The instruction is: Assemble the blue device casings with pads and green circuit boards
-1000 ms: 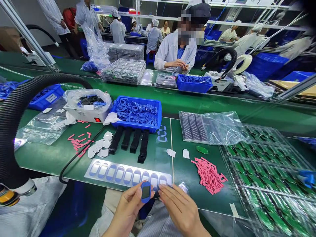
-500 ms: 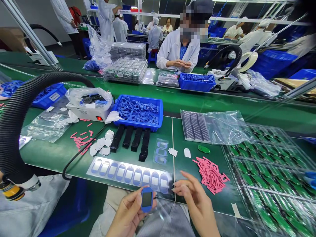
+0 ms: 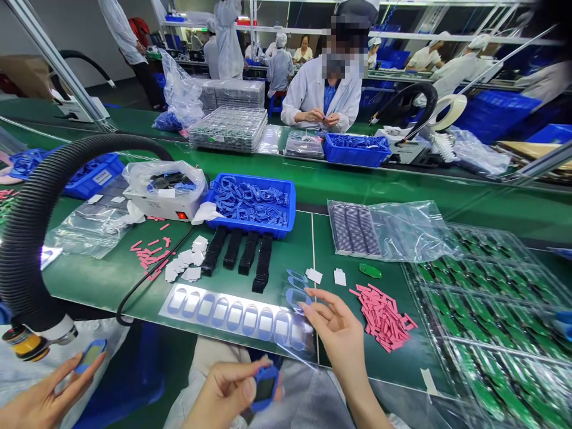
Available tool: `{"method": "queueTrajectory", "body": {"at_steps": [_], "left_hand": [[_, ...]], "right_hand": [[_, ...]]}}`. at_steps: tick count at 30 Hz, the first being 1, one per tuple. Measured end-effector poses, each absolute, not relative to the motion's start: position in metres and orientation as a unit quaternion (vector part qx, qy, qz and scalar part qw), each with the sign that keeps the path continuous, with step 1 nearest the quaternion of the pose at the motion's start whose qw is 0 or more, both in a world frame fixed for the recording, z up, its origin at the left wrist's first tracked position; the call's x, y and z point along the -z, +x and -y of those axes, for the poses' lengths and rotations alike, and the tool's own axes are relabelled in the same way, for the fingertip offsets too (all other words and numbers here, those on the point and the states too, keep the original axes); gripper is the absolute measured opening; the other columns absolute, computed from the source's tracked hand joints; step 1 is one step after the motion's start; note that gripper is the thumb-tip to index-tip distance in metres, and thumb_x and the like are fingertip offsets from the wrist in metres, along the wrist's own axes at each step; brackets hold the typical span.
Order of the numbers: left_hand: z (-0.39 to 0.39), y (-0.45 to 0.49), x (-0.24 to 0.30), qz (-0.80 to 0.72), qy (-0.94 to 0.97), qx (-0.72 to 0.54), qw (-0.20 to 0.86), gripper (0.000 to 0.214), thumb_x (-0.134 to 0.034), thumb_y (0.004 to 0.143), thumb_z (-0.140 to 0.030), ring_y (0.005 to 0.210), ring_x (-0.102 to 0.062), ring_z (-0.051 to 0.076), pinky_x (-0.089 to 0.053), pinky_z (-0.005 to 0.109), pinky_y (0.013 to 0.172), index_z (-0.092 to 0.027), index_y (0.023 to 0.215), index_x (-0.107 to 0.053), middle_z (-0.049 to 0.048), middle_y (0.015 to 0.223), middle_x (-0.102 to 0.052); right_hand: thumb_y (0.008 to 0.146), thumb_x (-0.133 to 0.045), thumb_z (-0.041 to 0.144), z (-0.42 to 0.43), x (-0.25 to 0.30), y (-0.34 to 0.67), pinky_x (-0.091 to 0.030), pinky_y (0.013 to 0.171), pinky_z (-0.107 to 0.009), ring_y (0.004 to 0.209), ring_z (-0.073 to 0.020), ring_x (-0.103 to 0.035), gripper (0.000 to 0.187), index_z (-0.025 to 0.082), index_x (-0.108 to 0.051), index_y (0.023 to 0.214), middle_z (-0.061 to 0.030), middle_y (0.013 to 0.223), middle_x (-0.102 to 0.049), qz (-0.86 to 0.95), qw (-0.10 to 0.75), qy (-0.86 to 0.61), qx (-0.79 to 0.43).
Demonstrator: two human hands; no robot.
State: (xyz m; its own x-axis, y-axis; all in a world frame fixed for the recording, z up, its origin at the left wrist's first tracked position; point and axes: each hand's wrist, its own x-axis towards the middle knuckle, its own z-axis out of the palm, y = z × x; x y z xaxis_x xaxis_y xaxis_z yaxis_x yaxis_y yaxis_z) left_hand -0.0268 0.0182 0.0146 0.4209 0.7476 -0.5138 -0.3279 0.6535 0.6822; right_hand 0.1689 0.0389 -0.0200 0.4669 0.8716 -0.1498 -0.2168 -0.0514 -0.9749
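Note:
My left hand (image 3: 227, 390) grips a blue oval casing (image 3: 267, 387) with a dark rectangular screen, held upright above my lap. My right hand (image 3: 337, 328) pinches the edge of a small clear strip of blue-rimmed oval films (image 3: 296, 296), which is tilted up off the table. Below the strip lies a long silvery sheet (image 3: 167, 307) with a row of blue-edged oval stickers, its right end near my right wrist. Two white square pieces, one (image 3: 314, 275) by the strip and another (image 3: 339, 277) farther right, lie near my fingers.
A co-worker's hand (image 3: 49, 387) at lower left holds another blue casing (image 3: 90, 356). Pink strips (image 3: 384, 316), green boards in trays (image 3: 487, 333), black stacks (image 3: 260, 265), and a blue bin (image 3: 290, 223) of blue frames surround the work spot. A black hose (image 3: 27, 232) arches at left.
My right hand has moved up and left and taken hold of the clear strip, tilting it up. My left hand has lowered slightly with the casing. A co-worker's hand has appeared at lower left.

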Motion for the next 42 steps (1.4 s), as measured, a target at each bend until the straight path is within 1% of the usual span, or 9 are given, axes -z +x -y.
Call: {"method": "queueTrajectory", "body": {"at_steps": [4, 8, 12, 19, 23, 29, 33, 37, 42], "left_hand": [[-0.049, -0.009, -0.026, -0.428, 0.288, -0.388, 0.764, 0.038, -0.078, 0.06, -0.054, 0.082, -0.073, 0.025, -0.054, 0.036, 0.087, -0.026, 0.085, -0.08, 0.0076, 0.083, -0.08], [-0.067, 0.014, -0.028, -0.393, 0.255, -0.413, 0.78, 0.043, -0.079, 0.059, -0.054, 0.083, -0.073, 0.026, -0.051, 0.041, 0.092, -0.024, 0.09, -0.079, 0.0088, 0.082, -0.079], [-0.07, 0.025, -0.025, -0.389, 0.253, -0.403, 0.788, 0.045, -0.08, 0.06, -0.05, 0.084, -0.072, 0.026, -0.051, 0.04, 0.089, -0.021, 0.094, -0.078, 0.0107, 0.084, -0.079], [-0.066, 0.026, -0.026, -0.376, 0.251, -0.398, 0.799, 0.045, -0.08, 0.061, -0.051, 0.078, -0.073, 0.022, -0.054, 0.029, 0.078, -0.02, 0.093, -0.078, 0.0082, 0.078, -0.079], [-0.066, 0.027, -0.025, -0.366, 0.246, -0.391, 0.808, 0.042, -0.077, 0.067, -0.047, 0.083, -0.073, 0.024, -0.052, 0.034, 0.086, -0.019, 0.099, -0.076, 0.0094, 0.079, -0.079], [-0.07, 0.033, -0.02, -0.37, 0.192, -0.414, 0.809, 0.037, -0.076, 0.071, -0.043, 0.091, -0.072, 0.026, -0.05, 0.037, 0.092, -0.017, 0.099, -0.075, 0.0113, 0.094, -0.078], [-0.076, 0.04, -0.025, -0.374, 0.213, -0.409, 0.805, 0.04, -0.075, 0.072, -0.042, 0.089, -0.073, 0.026, -0.05, 0.041, 0.094, -0.017, 0.102, -0.074, 0.0117, 0.095, -0.078], [-0.104, 0.057, -0.029, -0.372, 0.281, -0.428, 0.774, 0.046, -0.077, 0.069, -0.044, 0.091, -0.072, 0.028, -0.048, 0.044, 0.097, -0.012, 0.102, -0.074, 0.013, 0.092, -0.078], [-0.156, 0.089, -0.017, -0.374, 0.336, -0.439, 0.745, 0.045, -0.084, 0.058, -0.037, 0.092, -0.071, 0.028, -0.041, 0.045, 0.104, -0.011, 0.093, -0.076, 0.0093, 0.077, -0.079]], "right_hand": [[0.073, -0.074, 0.019, -0.019, 0.007, 0.164, -0.06, 0.069, -0.019, 0.076, -0.0136, -0.072, 0.023, 0.024, -0.074, 0.095, -0.0055, 0.101, -0.073, 0.407, 0.612, -0.59, -0.334], [0.076, -0.069, 0.008, -0.006, 0.003, 0.165, -0.061, 0.078, -0.024, 0.091, -0.0193, -0.072, 0.034, 0.025, -0.071, 0.106, -0.0053, 0.104, -0.075, 0.599, 0.561, -0.559, -0.121], [0.079, -0.066, 0.006, -0.005, 0.004, 0.171, -0.06, 0.082, -0.027, 0.092, -0.0202, -0.072, 0.049, 0.023, -0.061, 0.124, -0.0062, 0.109, -0.073, 0.654, 0.525, -0.543, -0.039], [0.09, -0.057, 0.017, -0.006, 0.01, 0.18, -0.059, 0.074, -0.024, 0.092, -0.0212, -0.073, 0.055, 0.02, -0.04, 0.142, -0.0092, 0.116, -0.07, 0.746, 0.397, -0.533, 0.044], [0.089, -0.061, 0.021, -0.006, 0.012, 0.181, -0.053, 0.063, -0.026, 0.075, -0.0188, -0.074, 0.062, 0.026, -0.034, 0.145, -0.0039, 0.106, -0.074, 0.737, 0.374, -0.557, 0.081], [0.088, -0.063, 0.02, -0.005, 0.008, 0.187, -0.052, 0.071, -0.028, 0.077, -0.0197, -0.074, 0.066, 0.025, -0.032, 0.146, -0.0005, 0.105, -0.073, 0.766, 0.34, -0.526, 0.142], [0.09, -0.06, 0.02, -0.004, 0.007, 0.197, -0.057, 0.067, -0.026, 0.078, -0.0197, -0.075, 0.062, 0.024, -0.033, 0.146, 0.0004, 0.101, -0.073, 0.792, 0.341, -0.481, 0.157], [0.093, -0.054, 0.029, 0.002, 0.016, 0.202, -0.059, 0.058, -0.023, 0.069, -0.0195, -0.075, 0.054, 0.021, -0.038, 0.144, -0.0011, 0.09, -0.075, 0.775, 0.403, -0.45, 0.187], [0.093, -0.054, 0.031, 0.016, 0.023, 0.199, -0.061, 0.067, -0.026, 0.077, -0.022, -0.075, 0.054, 0.029, -0.037, 0.144, -0.001, 0.095, -0.075, 0.745, 0.41, -0.513, 0.117]]}}
